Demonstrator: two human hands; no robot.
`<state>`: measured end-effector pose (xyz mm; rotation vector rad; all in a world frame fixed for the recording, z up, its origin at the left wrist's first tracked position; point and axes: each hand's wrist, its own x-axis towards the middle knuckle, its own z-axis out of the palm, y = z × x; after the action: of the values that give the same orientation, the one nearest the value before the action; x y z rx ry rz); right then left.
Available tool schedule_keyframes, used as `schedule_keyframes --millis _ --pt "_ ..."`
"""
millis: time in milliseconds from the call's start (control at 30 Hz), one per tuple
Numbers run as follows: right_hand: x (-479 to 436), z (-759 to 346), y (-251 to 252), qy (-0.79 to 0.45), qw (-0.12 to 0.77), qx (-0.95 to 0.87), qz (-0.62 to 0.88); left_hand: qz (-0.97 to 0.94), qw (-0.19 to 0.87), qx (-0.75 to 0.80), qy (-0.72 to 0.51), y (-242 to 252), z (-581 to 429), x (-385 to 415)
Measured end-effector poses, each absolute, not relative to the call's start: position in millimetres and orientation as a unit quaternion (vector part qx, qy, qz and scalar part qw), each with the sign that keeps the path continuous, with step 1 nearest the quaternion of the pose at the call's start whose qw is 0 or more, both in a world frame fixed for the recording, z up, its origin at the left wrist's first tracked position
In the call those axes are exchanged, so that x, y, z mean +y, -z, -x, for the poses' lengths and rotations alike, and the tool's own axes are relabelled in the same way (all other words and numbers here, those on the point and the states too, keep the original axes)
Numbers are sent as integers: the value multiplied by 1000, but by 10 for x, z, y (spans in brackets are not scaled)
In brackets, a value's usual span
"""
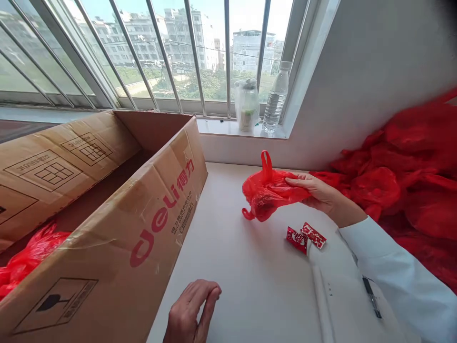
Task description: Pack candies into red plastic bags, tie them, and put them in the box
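Note:
A red plastic bag (pixel 266 193) with a looped handle sticking up is gripped by my right hand (pixel 316 190) above the white table (pixel 250 267). Its lower part bulges around something dark that I cannot make out. My left hand (pixel 194 309) is near the bottom of the view, beside the cardboard box, with fingers curled together against the thumb and nothing visible in them. Just below the bag lie two small red-and-white packets (pixel 297 239), one overlapping the other. The large open cardboard box (pixel 157 205) with red lettering has red plastic bags (pixel 34 252) inside.
A heap of red plastic bags (pixel 410 181) fills the right side along the wall. On the windowsill stand a clear water bottle (pixel 276 102) and a cup in a clear bag (pixel 247 107). A black pen (pixel 372 297) and white sheeting (pixel 342 305) lie near my right sleeve.

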<state>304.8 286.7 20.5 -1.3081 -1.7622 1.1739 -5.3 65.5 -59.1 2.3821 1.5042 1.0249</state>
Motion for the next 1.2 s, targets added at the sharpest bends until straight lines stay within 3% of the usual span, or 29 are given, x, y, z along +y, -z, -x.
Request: schedule_keyframes --millis 200,300,500,700,800,1033,1200 --pt "2290 -2667 472 -518 230 -673 475 -726 39 569 -385 443 133 634" --pt "2033 -2618 617 -444 267 -676 524 -741 37 561 -367 475 93 670" --pt "1491 -2474 305 -221 356 -734 534 -836 5 443 -324 540 -137 894" --pt "1207 -2202 478 -90 218 -852 467 -874 -36 396 -279 697 -183 1206" --pt "1237 -2085 665 -50 208 -854 474 -866 -26 412 -282 771 -166 1287" --pt "1313 -2199 374 -97 271 -833 473 -810 89 450 -365 534 38 1266" --pt "1253 -2655 160 -225 369 -722 540 -723 194 506 -428 377 259 1140"
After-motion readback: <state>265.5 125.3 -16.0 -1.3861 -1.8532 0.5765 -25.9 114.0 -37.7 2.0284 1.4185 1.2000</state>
